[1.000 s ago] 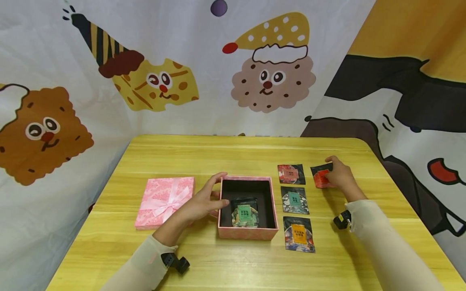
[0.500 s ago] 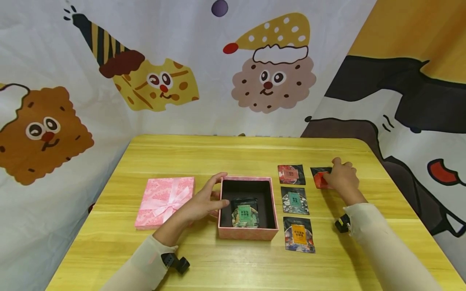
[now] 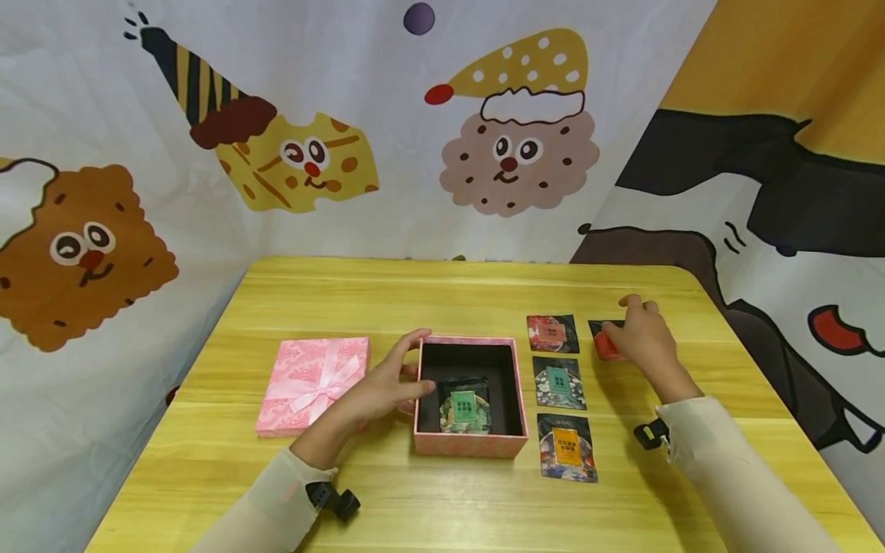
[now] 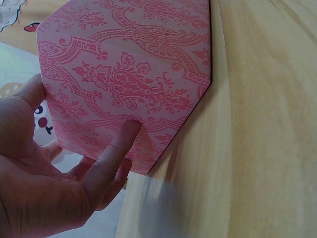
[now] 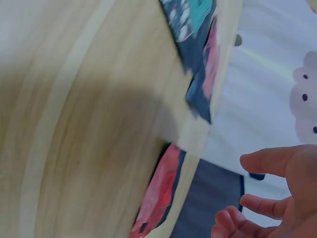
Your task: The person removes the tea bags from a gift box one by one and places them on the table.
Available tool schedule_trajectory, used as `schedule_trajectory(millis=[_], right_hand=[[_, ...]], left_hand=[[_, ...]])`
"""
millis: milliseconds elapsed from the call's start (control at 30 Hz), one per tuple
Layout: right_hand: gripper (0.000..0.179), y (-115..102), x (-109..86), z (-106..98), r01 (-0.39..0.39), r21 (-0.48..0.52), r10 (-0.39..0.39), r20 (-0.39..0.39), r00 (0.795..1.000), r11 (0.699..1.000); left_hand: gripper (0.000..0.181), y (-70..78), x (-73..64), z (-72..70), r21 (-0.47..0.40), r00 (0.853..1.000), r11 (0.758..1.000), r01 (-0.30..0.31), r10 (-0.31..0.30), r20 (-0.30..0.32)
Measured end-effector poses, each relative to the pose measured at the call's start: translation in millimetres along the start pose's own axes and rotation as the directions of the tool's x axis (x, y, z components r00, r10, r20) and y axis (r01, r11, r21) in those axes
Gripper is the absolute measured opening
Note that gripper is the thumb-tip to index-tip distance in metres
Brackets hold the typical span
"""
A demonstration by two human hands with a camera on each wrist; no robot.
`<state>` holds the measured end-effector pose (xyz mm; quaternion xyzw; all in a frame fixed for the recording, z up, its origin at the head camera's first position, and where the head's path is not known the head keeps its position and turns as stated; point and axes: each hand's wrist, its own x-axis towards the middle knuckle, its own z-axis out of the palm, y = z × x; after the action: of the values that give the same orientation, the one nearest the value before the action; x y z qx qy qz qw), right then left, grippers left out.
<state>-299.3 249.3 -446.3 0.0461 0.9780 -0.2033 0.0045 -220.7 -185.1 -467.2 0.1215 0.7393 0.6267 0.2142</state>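
My left hand [image 3: 387, 384] holds the left wall of a pink patterned gift box [image 3: 470, 444], thumb over the rim and the other fingers at the outer wall and far corner. In the left wrist view a fingertip presses the box's patterned side [image 4: 124, 79]. Inside the box lies a green-labelled packet [image 3: 465, 407]. Above a red-labelled black packet [image 3: 605, 346] at the right is my right hand [image 3: 643, 338], its thumb overlapping that packet in the head view. The right wrist view shows the fingers loosely spread and apart from the red packet [image 5: 158, 196].
Between the box and my right hand, a column of packets lies flat: pink-labelled [image 3: 551, 333], teal-labelled [image 3: 558, 382] and orange-labelled [image 3: 567, 447]. The pink lid [image 3: 314, 384] with its ribbon bow rests left of the box. A printed cloth [image 3: 408, 223] hangs behind the wooden table [image 3: 387, 296].
The red packet, tilted under my right fingers a second ago, now lies flat. My right hand has released it and shifted slightly. The left hand and box stay put.
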Motion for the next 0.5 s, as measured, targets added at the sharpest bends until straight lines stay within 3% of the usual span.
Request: schedule_trajectory(millis=[500], right_hand=[[0.057, -37, -21.5, -4, 0.168, 0.127, -0.174, 0.044, 0.984, 0.978]], left_hand=[[0.082, -2.4, 0.1, -0.9, 0.003, 1.000, 1.000, -0.008, 0.008, 0.003]])
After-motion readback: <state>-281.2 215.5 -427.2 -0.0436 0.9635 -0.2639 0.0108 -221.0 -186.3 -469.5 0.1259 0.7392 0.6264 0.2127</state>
